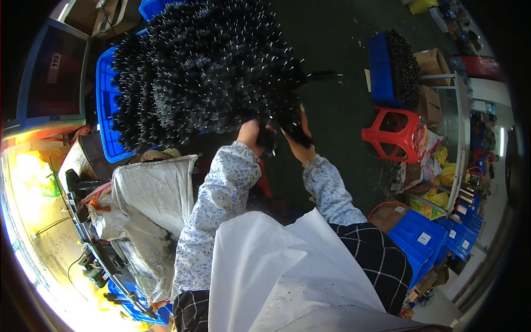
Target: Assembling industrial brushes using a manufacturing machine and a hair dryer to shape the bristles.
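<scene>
A large heap of black bristly brushes (215, 72), each with a thin silvery wire tip, rises above the blue crate (106, 119) in front of me. My left hand (250, 136) is closed at the heap's near edge, around some of the black brushes (269, 139). Just to its right, my right hand (301, 138) grips a bunch of the same brushes (293, 119) from the side. Its fingertips are partly hidden by the bristles. One dark brush (323, 74) sticks out from the heap's right side.
A red plastic stool (394, 134) stands on the dark floor at the right. Beyond it a blue crate (381, 69) holds more black brushes beside cardboard boxes (434, 62). Blue bins (420, 235) are nearer right. On the left are a white-draped bundle (152, 182) and a metal frame (97, 243).
</scene>
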A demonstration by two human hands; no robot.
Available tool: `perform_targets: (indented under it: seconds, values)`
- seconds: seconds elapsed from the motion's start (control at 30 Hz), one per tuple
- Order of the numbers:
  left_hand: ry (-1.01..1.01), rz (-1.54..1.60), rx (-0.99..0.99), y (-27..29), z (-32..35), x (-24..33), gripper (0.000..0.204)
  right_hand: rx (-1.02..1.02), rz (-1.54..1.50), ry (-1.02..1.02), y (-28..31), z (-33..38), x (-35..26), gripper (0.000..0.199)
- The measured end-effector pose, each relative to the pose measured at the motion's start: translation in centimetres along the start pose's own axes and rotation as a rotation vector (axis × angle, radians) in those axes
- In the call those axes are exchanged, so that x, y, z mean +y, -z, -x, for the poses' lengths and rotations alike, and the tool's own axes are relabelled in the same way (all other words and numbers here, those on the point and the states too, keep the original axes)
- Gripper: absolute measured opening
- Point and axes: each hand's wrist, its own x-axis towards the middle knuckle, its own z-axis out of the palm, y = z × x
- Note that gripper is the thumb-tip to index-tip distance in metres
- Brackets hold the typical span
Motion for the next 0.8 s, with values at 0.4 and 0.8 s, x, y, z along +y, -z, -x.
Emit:
perform_targets:
  seconds: [0.4, 0.8]
  values:
    - [-0.139, -0.132, -0.136, -5.8, 2.0, 2.0, 0.006, 0.008, 0.382, -0.139, -0.3, -14.6, -3.3, 0.031]
    - [0.07, 0.344, -0.058, -6.3, 8.6, -4.9, 0.012, 0.043, 0.026, 0.025, 0.1, -7.7, -1.1, 0.024]
